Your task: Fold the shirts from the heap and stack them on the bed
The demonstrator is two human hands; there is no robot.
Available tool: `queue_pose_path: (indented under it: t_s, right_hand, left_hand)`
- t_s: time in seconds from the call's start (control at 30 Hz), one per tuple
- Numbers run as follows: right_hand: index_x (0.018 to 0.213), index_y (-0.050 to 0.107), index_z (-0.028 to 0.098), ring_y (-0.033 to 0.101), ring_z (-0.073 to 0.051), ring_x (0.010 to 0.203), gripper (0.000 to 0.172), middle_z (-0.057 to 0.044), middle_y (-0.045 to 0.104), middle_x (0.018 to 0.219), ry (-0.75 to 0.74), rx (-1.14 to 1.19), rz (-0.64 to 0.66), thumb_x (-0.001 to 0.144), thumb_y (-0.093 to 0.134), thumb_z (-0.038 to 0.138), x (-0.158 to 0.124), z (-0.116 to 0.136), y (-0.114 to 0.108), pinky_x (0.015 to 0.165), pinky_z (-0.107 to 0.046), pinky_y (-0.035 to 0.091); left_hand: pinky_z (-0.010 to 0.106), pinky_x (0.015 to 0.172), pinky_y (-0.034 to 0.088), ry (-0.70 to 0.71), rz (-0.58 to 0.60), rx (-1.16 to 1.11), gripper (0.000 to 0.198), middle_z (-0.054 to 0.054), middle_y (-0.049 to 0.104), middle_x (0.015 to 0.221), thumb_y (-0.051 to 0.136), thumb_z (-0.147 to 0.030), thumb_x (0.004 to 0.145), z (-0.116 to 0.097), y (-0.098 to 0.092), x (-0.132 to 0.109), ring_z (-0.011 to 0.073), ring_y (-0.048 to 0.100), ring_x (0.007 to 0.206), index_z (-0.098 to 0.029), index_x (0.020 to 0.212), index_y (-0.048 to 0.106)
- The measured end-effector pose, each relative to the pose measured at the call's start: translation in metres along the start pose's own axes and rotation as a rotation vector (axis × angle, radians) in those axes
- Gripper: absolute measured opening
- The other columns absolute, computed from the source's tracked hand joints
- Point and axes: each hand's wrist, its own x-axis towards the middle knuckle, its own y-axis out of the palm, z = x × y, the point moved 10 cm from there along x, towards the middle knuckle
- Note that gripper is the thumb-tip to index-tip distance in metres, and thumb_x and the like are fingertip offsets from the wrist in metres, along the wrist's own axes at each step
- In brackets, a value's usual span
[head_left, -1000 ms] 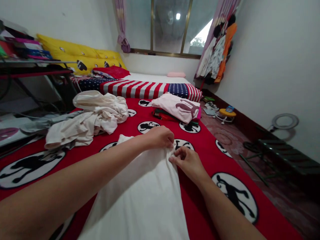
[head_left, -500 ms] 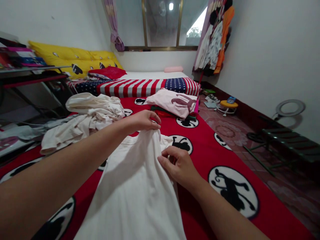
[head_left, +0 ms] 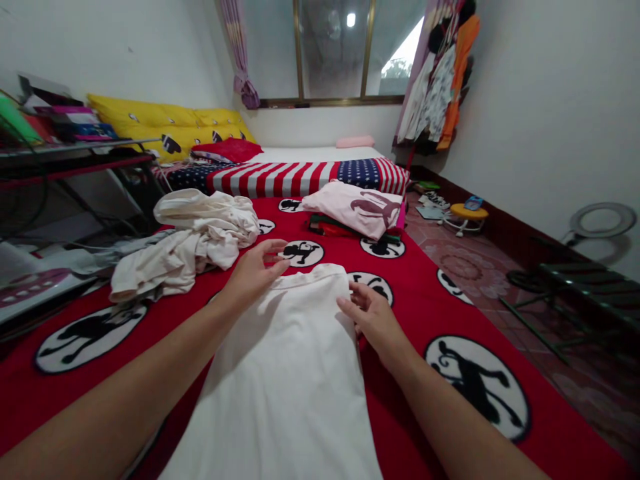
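Releasing the white shirt [head_left: 285,380], left grip [head_left: 253,275] and right grip [head_left: 374,319] spread open, holding nothing.

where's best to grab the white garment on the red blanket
Probably the far top edge of the white garment, pinched from above at its two corners. That edge lies flat and unfolded on the red blanket, and the left hand and right hand are open right beside it.
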Motion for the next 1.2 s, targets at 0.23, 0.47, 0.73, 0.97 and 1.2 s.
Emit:
queue_pose_path:
  t_s: [0.23,0.47,0.73,0.97,1.2]
  right_hand:
    - [0.103,0.064,0.015,0.066,-0.023,0.083,0.037,-0.010,0.070,0.098,-0.138,-0.241,-0.018,0.080,0.062,0.045,0.002,0.021,-0.001,0.068,-0.030,0.053]
    - [0.093,0.063,0.023,0.059,-0.019,0.108,0.024,-0.005,0.064,0.118,-0.842,-0.738,0.250,0.087,0.045,0.008,-0.053,0.080,0.074,0.087,-0.031,0.047]
    - [0.102,0.060,0.021,0.058,-0.023,0.107,0.015,-0.009,0.064,0.115,-0.921,-0.907,0.218,0.090,0.053,0.017,-0.064,0.074,0.096,0.087,-0.035,0.049]
    - [0.101,0.054,0.021,0.064,-0.016,0.100,0.018,-0.008,0.066,0.110,-0.856,-0.480,0.130,0.088,0.048,0.009,-0.054,0.087,0.059,0.084,-0.028,0.051]
    - [0.104,0.055,0.019,0.055,-0.018,0.121,0.022,-0.009,0.065,0.121,-1.132,-0.797,0.541,0.089,0.046,0.007,-0.099,0.085,0.108,0.097,-0.032,0.047]
  left_hand:
    - [0.030,0.066,0.042,-0.240,-0.183,0.668,0.047,0.007,0.069,0.085,0.052,-0.064,0.080,0.059,-0.074,-0.051,0.0258,0.064,0.081,-0.022,0.096,0.064]
    - [0.027,0.061,0.037,-0.207,-0.103,0.439,0.042,0.005,0.068,0.079,0.069,-0.056,0.068,0.082,-0.058,-0.052,0.0233,0.063,0.075,-0.023,0.094,0.067]
    - [0.026,0.063,0.042,0.021,-0.195,0.313,0.020,0.004,0.068,0.089,0.069,-0.029,0.070,0.068,-0.052,-0.054,0.0168,0.059,0.070,-0.019,0.086,0.066]
    - [0.030,0.075,0.050,0.057,-0.305,0.289,0.015,0.003,0.067,0.091,0.061,-0.018,0.073,0.057,-0.066,-0.055,0.0180,0.063,0.078,-0.019,0.087,0.064]
    - [0.042,0.113,0.032,0.599,0.136,0.329,0.066,0.004,0.044,0.145,0.048,0.004,0.066,-0.016,-0.011,-0.082,0.0214,0.039,0.134,-0.027,0.123,0.057]
